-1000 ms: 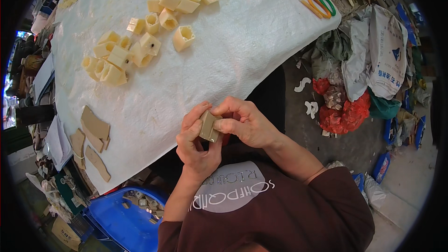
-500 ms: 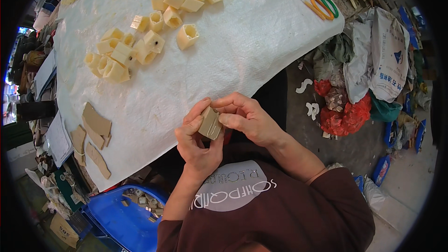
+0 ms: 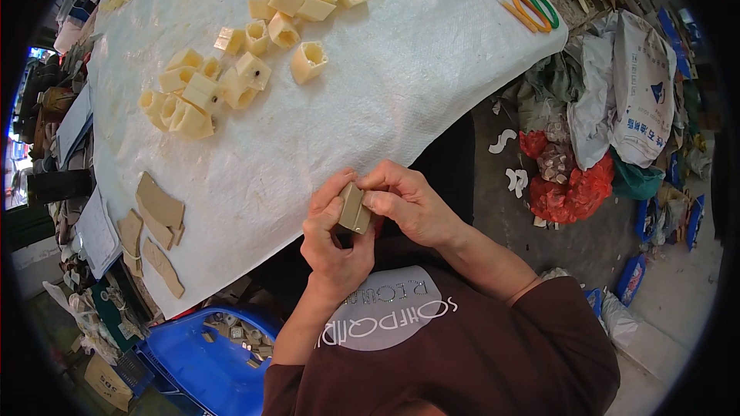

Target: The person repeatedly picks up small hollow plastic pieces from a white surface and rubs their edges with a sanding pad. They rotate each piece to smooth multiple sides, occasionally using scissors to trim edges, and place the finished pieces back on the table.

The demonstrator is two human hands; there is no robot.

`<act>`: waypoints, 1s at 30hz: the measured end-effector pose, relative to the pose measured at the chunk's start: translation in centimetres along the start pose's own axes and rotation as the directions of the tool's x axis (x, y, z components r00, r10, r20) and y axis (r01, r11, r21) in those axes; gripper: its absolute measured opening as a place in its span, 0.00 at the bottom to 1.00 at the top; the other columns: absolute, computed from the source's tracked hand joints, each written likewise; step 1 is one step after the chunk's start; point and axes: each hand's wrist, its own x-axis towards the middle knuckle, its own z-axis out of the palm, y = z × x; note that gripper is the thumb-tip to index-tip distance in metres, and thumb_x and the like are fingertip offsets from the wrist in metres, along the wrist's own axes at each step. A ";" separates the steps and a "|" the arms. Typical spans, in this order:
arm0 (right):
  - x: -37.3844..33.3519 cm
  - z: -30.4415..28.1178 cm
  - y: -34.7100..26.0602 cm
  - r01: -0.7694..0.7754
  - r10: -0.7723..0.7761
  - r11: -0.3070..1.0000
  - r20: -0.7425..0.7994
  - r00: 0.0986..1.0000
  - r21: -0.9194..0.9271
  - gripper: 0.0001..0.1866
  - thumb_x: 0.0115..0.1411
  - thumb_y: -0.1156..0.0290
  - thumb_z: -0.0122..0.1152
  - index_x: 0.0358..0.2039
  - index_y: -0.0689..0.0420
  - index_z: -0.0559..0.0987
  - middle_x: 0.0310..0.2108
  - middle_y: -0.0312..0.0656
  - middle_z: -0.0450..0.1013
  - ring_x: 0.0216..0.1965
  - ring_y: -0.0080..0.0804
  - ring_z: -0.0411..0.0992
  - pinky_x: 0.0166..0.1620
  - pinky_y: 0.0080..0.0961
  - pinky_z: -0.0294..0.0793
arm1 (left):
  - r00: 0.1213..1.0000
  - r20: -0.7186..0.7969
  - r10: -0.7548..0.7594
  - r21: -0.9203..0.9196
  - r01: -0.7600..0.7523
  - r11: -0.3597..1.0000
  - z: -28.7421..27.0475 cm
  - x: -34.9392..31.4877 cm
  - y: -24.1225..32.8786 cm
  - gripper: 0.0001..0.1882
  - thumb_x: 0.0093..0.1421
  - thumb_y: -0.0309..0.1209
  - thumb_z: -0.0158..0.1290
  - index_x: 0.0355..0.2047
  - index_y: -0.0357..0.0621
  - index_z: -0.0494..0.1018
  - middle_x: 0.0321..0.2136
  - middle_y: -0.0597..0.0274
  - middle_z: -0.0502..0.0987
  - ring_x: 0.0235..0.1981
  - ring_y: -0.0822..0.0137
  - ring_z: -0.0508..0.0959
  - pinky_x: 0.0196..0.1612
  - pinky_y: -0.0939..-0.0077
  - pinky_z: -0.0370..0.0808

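Observation:
A small tan block [image 3: 354, 211] with flat faces and straight edges is held just off the table's near edge, in front of my chest. My left hand [image 3: 337, 251] is closed around it, thumb on one side and fingertips on the other. The thumb and fingers of my right hand [image 3: 420, 206] are pinched at the block's upper right edge. Whether something thin lies between those fingertips is hidden. Beyond my hands, on the white sheet [image 3: 254, 177], lie several cream hollow blocks [image 3: 309, 62] in loose clusters.
Flat tan offcuts [image 3: 159, 212] lie at the table's left. Orange-handled and green-handled scissors [image 3: 532, 11] rest at the far right. A blue basket [image 3: 202, 366] with small pieces stands at lower left. Red plastic bags [image 3: 574, 196] and a white sack [image 3: 641, 92] sit to the right.
Both hands have shifted slightly right and nearer to me. The tan block has tilted between them, and the pale curved line on its face no longer shows plainly.

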 end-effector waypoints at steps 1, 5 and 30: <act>0.1 0.0 -0.1 -0.017 0.017 1.000 -0.002 1.000 0.023 0.09 0.61 0.71 0.49 0.38 0.61 0.69 0.30 0.38 0.70 0.29 0.20 0.69 0.30 0.21 0.74 | 1.000 -0.001 -0.013 -0.010 0.013 1.000 0.0 0.0 0.0 0.28 0.45 0.10 0.55 0.42 0.42 0.53 0.49 0.37 0.63 0.50 0.53 0.69 0.50 0.63 0.68; 0.0 -0.2 -0.8 -0.096 0.087 0.982 0.062 0.994 0.165 0.10 0.62 0.71 0.48 0.42 0.61 0.68 0.35 0.37 0.69 0.34 0.18 0.67 0.36 0.18 0.70 | 0.998 -0.011 -0.055 -0.047 0.054 0.997 0.0 0.1 0.2 0.28 0.46 0.11 0.55 0.42 0.42 0.53 0.49 0.37 0.63 0.50 0.54 0.70 0.50 0.65 0.69; 0.0 -0.5 0.5 -0.055 0.054 0.983 0.013 0.998 0.176 0.07 0.61 0.71 0.47 0.37 0.60 0.69 0.33 0.39 0.70 0.31 0.20 0.69 0.33 0.21 0.73 | 0.997 0.026 -0.076 0.040 0.075 0.996 0.0 0.1 0.7 0.25 0.46 0.10 0.53 0.39 0.41 0.53 0.48 0.36 0.64 0.49 0.53 0.70 0.50 0.64 0.68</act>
